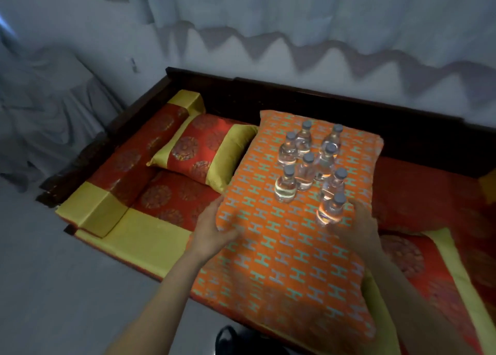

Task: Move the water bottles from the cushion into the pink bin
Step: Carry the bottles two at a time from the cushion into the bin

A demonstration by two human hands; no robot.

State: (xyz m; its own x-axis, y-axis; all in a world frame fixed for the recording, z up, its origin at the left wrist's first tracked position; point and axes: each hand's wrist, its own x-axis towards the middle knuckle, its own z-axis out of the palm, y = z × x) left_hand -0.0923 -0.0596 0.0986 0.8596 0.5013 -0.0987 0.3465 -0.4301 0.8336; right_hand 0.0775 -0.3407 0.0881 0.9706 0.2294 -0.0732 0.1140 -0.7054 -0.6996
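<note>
While bottles (306,170) crowd the cushion (281,260), a pillow (198,150) lies alongside

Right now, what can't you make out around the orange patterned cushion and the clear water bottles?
Head view:
Pink bin: outside the frame.
Right hand by the nearest clear plastic bottle: motion blur hides any grip.
Left hand at the edge of the orange patterned cushion: fingers blurred, hold unclear.

Bottles (308,164) tightly clustered; cushion (281,260) front bare; backrest (295,97) close behind.
</note>
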